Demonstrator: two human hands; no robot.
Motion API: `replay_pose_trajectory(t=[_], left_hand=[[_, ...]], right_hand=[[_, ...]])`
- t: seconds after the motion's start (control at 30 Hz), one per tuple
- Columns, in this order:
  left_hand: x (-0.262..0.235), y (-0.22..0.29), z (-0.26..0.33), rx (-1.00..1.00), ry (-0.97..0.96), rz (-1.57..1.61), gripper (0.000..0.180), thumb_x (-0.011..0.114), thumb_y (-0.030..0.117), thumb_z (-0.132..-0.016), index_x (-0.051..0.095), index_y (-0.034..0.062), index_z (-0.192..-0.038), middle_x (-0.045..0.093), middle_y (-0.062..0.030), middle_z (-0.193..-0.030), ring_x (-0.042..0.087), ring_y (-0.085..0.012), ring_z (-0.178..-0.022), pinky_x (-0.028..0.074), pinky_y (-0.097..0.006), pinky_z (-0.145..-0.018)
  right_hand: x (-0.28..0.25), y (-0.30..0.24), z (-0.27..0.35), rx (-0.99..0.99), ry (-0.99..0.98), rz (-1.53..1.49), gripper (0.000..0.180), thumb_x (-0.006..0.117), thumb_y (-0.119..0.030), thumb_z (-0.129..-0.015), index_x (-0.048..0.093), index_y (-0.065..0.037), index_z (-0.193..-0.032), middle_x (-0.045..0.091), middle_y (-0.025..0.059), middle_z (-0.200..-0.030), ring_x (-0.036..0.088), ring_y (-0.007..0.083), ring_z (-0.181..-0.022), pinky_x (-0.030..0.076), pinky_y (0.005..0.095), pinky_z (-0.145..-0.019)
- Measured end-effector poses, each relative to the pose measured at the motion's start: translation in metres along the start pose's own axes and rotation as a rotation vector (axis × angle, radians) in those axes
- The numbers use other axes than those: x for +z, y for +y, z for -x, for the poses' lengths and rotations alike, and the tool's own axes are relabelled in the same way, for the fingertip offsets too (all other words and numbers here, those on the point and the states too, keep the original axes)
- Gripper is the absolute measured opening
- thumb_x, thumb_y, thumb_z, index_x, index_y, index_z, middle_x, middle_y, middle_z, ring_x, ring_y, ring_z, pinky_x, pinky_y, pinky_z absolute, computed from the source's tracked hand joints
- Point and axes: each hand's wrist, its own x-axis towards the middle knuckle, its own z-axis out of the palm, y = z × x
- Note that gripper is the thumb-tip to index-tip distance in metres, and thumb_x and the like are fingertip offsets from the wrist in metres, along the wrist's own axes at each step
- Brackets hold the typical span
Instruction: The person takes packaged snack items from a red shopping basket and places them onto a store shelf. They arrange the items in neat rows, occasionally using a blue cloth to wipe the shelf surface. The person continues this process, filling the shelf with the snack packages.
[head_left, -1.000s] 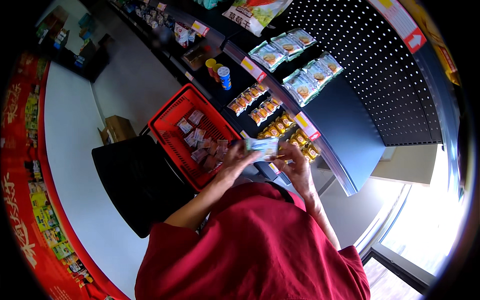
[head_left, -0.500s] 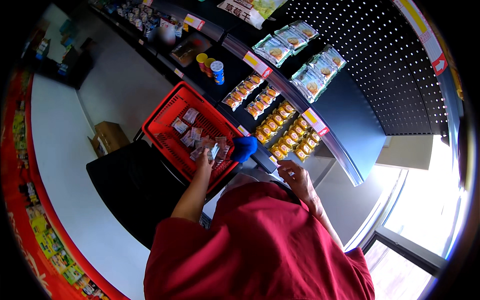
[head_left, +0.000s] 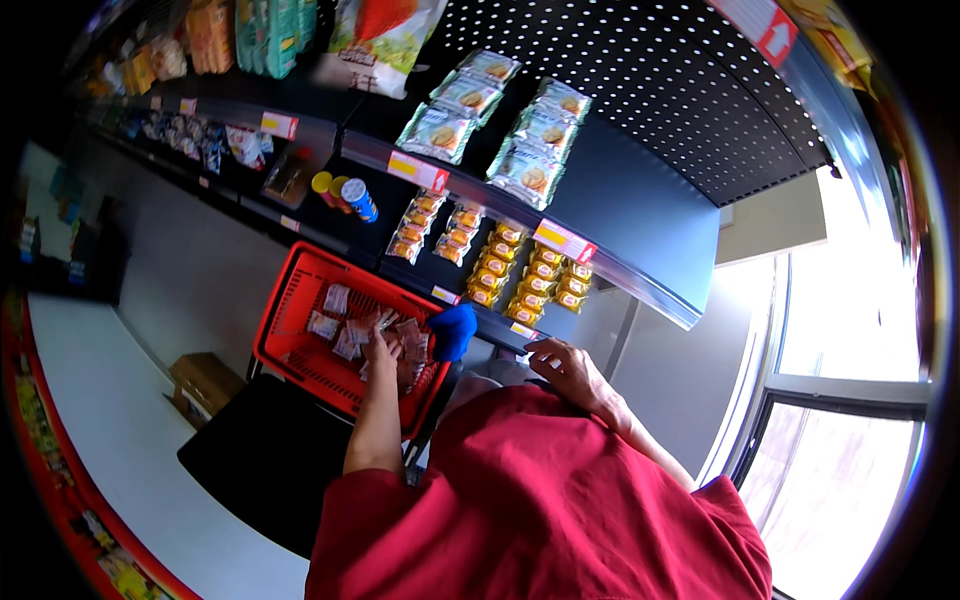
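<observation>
My left hand (head_left: pixel 380 347) reaches down inside a red shopping basket (head_left: pixel 272 335). Its fingers pinch a small pale packet (head_left: pixel 388 319), partly hidden by the fingers. Around it on the basket floor lie several small clear packets (head_left: pixel 323 325), with reddish-brown ones (head_left: pixel 412 340) heaped toward the right side. A blue cloth-like item (head_left: pixel 453 331) hangs over the basket's right corner. My right hand (head_left: pixel 568 370) hovers at the lower shelf's front edge, fingers loosely bent and apart, holding nothing.
On the lower shelf stand canisters (head_left: pixel 360 199), rows of orange snack packs (head_left: pixel 415 227) and yellow-wrapped cakes (head_left: pixel 493 264). Green-white pouches (head_left: pixel 440 128) lie on the shelf above, whose edge (head_left: pixel 480 205) juts out. A black surface (head_left: pixel 250 465) and a cardboard box (head_left: pixel 205 385) are at left.
The view has turned, so shelf and basket sit further left and more of the upper shelf shows. My left hand has gone lower among the packets. My right hand stays by the shelf edge.
</observation>
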Motion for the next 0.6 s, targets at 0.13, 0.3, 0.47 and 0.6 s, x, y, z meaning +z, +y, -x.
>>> replay_pose_trajectory(t=[0.13,0.3,0.47,0.6], left_hand=[[-0.008,-0.005,0.014,0.217,-0.145,-0.171,0.061,0.070,0.042,-0.094,0.050,0.0065,-0.140,0.059,-0.0169,-0.135,0.066,-0.0343,-0.114,0.056,-0.045,-0.092],[0.036,0.039,0.143,0.569,-0.411,-0.314,0.042,0.063,0.036,-0.101,0.059,0.0075,-0.132,0.067,-0.0132,-0.123,0.070,-0.0247,-0.102,0.057,-0.032,-0.082],[0.094,0.090,0.290,0.973,-0.712,-0.393,0.032,0.058,0.027,-0.105,0.059,0.0066,-0.130,0.070,-0.0076,-0.116,0.068,-0.0126,-0.087,0.052,-0.023,-0.072],[0.145,0.102,0.362,1.296,-0.781,-0.504,0.034,0.061,0.021,-0.103,0.057,0.0049,-0.134,0.069,-0.0085,-0.117,0.066,-0.0163,-0.097,0.052,-0.028,-0.081]], right_hand=[[-0.006,0.001,-0.012,-0.086,0.011,-0.028,0.029,0.063,-0.017,-0.097,0.066,-0.003,-0.123,0.071,0.0171,-0.112,0.071,0.0295,-0.100,0.057,0.0402,-0.089],[-0.029,-0.008,-0.020,-0.153,0.115,-0.043,0.027,0.063,-0.013,-0.099,0.066,-0.004,-0.124,0.071,0.0135,-0.112,0.073,0.0246,-0.093,0.060,0.0359,-0.079],[-0.067,-0.039,-0.041,-0.212,0.227,-0.267,0.019,0.058,-0.012,-0.103,0.062,-0.001,-0.118,0.071,0.0104,-0.110,0.071,0.0157,-0.089,0.060,0.0312,-0.075],[-0.098,-0.048,-0.072,-0.329,0.313,-0.444,0.033,0.057,-0.013,-0.104,0.054,0.003,-0.133,0.069,0.0157,-0.109,0.074,0.0211,-0.091,0.062,0.0315,-0.068]])
